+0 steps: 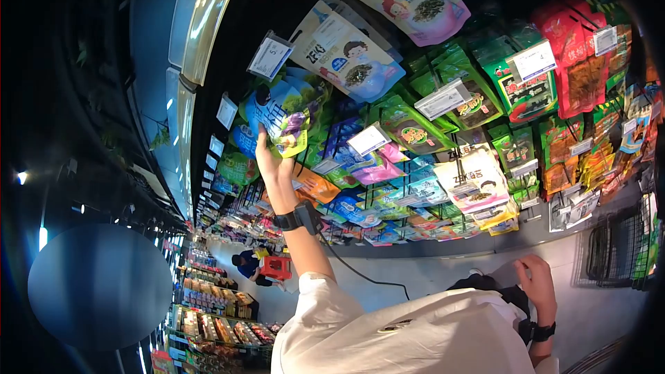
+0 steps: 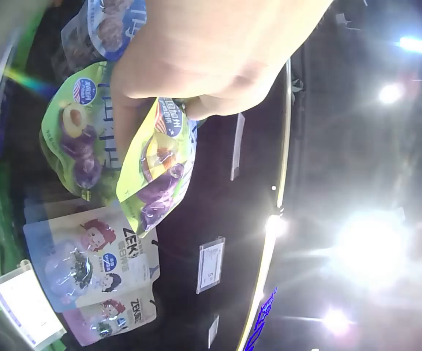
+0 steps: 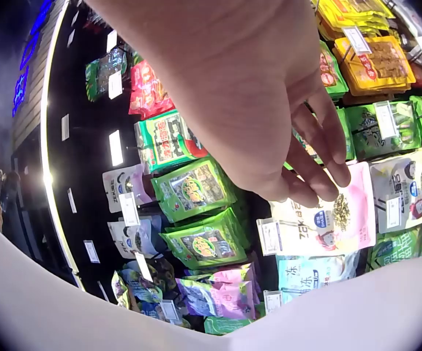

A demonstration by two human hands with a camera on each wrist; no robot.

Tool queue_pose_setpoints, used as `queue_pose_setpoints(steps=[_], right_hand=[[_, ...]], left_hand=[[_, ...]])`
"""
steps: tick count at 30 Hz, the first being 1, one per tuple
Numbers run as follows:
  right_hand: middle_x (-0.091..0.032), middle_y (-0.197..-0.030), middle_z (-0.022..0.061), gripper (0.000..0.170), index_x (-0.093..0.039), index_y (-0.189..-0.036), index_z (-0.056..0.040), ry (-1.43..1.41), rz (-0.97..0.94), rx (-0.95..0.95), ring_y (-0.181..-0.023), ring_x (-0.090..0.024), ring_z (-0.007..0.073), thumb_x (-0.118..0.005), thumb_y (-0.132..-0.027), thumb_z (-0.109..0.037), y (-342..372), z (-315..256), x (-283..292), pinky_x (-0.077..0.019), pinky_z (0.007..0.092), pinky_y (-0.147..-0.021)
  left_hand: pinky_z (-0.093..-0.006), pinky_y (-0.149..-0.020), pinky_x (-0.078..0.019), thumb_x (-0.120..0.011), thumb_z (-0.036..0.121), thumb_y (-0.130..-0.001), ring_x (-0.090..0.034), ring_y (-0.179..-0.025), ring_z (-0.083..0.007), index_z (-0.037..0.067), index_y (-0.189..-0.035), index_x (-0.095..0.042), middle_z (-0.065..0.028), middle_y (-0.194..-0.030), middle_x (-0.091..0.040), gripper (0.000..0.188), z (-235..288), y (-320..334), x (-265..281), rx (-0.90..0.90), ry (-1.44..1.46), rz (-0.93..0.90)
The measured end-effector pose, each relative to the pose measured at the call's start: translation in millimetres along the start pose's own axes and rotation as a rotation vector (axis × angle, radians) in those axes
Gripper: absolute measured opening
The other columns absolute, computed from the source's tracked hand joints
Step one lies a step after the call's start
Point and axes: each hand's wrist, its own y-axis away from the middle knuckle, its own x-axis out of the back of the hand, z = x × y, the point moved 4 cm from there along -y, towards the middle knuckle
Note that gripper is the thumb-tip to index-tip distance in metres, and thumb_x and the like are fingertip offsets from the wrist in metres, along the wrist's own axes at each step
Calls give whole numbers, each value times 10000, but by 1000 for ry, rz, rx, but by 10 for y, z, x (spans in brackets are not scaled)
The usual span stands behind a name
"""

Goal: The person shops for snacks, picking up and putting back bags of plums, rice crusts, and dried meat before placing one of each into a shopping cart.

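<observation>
My left hand (image 1: 275, 168) reaches up to the hanging display and pinches a snack pouch (image 1: 295, 136) by its edge. That pouch is lime green and yellow, with purple plums printed on it, and in the left wrist view it tilts out from a similar plum pouch (image 2: 72, 157) behind it. Part of its top is hidden by the fingers. Away from the shelf, my right hand (image 1: 537, 280) hangs low at my side, fingers loosely bent, holding nothing. In the right wrist view its fingers overlap a pink and white ZEK pouch (image 3: 357, 208) on the display beyond.
Rows of hanging snack bags with price tags (image 1: 269, 57) fill the rack, including pale ZEK pouches (image 1: 346, 55) beside the held one. A black wire basket (image 1: 609, 253) stands on the floor at right. Farther down the aisle, a person is near a red basket (image 1: 277, 268).
</observation>
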Motion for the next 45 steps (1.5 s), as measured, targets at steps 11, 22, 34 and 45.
queue_pose_setpoints(steps=[11,22,34,45], right_hand=[[-655,-863,192,147,-665,-901,54,80,170,-64,-828,-632,396,-667,-920,-91,215,-79,31,-498,449,-764],[-676,-931,210,244,-696,-1000,26,308,235,-188,-886,-650,398,-599,-1005,-198,538,-27,-243,-532,461,-820],[-726,-1011,165,229,-673,-1076,-3,180,588,-662,-957,-682,385,-499,-1027,-144,1966,-383,-598,-536,452,-841],[-734,-1023,167,270,-681,-1161,2,35,870,-694,-933,-704,339,-517,-1035,-172,3818,-186,88,-554,390,-856]], left_hand=[[-393,-849,-559,-705,248,-1002,-632,-921,-202,-60,-1274,-511,-137,-1089,-654,454,-212,-14,145,-447,-523,240],[-435,-888,-563,-538,9,-1007,-668,-991,-313,-117,-1236,-549,-247,-1126,-659,262,-830,1217,-913,-1146,-549,-11],[-440,-690,-545,-629,-39,-882,-683,-735,-354,-6,-1073,-709,-186,-859,-706,209,-2969,2641,-2015,-497,-567,-1440],[-427,-626,-500,-588,94,-961,-676,-676,-362,61,-1085,-731,-221,-803,-681,192,-3815,4173,-2445,-18,-877,-1448]])
